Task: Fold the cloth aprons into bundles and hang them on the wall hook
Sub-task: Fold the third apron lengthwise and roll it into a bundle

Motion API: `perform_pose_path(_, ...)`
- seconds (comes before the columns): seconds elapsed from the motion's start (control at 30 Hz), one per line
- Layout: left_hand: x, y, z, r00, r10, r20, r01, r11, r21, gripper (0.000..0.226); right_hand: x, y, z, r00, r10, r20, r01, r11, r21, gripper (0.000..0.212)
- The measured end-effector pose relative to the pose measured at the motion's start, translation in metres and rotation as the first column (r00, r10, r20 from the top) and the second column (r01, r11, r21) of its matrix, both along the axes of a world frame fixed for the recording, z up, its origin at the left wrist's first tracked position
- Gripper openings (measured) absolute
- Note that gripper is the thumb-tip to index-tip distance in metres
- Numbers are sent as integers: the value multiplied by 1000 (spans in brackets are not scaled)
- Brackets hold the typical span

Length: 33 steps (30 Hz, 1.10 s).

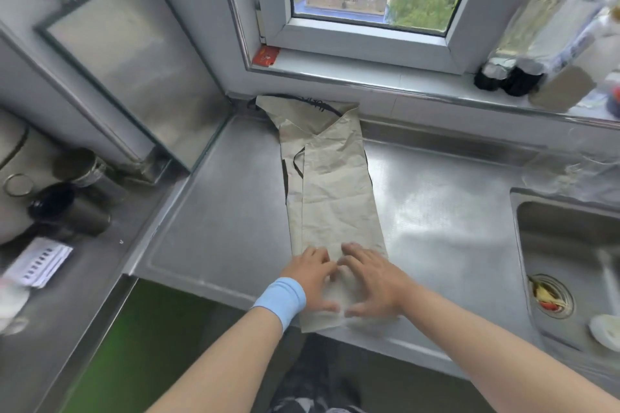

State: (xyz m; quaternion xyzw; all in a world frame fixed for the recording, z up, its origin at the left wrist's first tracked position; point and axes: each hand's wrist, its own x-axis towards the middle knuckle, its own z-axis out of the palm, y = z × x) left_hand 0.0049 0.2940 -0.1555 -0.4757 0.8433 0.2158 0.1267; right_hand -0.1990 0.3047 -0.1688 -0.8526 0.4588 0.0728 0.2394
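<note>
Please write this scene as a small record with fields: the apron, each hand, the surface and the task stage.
apron: beige, folded lengthwise into a long strip, black straps at the far end
surface: steel counter, sink to the right
left hand: flat on the strip's near end, blue wristband
right hand: flat on the near end, beside the left
stage: not yet bundled; no hook in view
</note>
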Motion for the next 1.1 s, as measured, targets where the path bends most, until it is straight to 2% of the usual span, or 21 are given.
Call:
perform_pose_path(0.1,10,29,-11,997,-55,54,56,998,-9,98,-3,19,-8,995,36,-95,-40,998,-39,97)
perform_pose_path(0.23,16,42,-15,991,-93,95,95,995,-14,104,-1,31,-16,996,-9,-94,3,998,-55,80)
perform_pose_path(0.33,21,45,-12,986,-112,123,106,993,48,90,2,36,-17,995,-20,-96,16,999,-51,66)
perform_pose_path(0.47,26,45,1,992,-102,75,100,994,32,45,6,41,-11,998,-34,-57,29,995,-92,37)
perform_pose_path(0.5,25,46,6,997,-46,55,45,999,13,37,8,41,-7,998,-49,-30,45,991,-123,32)
perform_pose_path(0.57,23,44,16,985,172,-29,-172,985,-7,26,13,40,9,993,-117,2,116,981,-155,20)
perform_pose_path(0.6,23,40,23,955,286,-81,-286,958,10,23,14,38,19,989,-147,13,148,982,-121,22)
perform_pose_path(0.63,24,36,29,918,376,-122,-373,927,53,21,12,34,29,983,-184,16,185,982,-34,33)
perform_pose_path(0.7,29,22,42,865,478,-152,-450,874,186,19,10,23,53,976,-219,-13,218,962,167,50)
perform_pose_path(0.73,32,14,49,861,488,-142,-445,859,255,19,9,15,63,977,-204,-61,213,951,225,45)
perform_pose_path(0.83,41,-10,76,874,476,-99,-392,811,435,16,7,-15,96,966,-176,-189,233,908,347,11)
perform_pose_path(0.93,47,-31,96,869,484,-101,-358,757,547,7,6,-41,126,962,-217,-165,271,822,501,5)
perform_pose_path(1.03,53,-55,93,771,601,-211,-393,709,586,8,6,-68,136,950,-299,-92,307,832,463,10)
perform_pose_path(1.1,55,-72,88,692,661,-289,-483,722,495,7,7,-86,127,933,-359,-23,350,892,286,3)
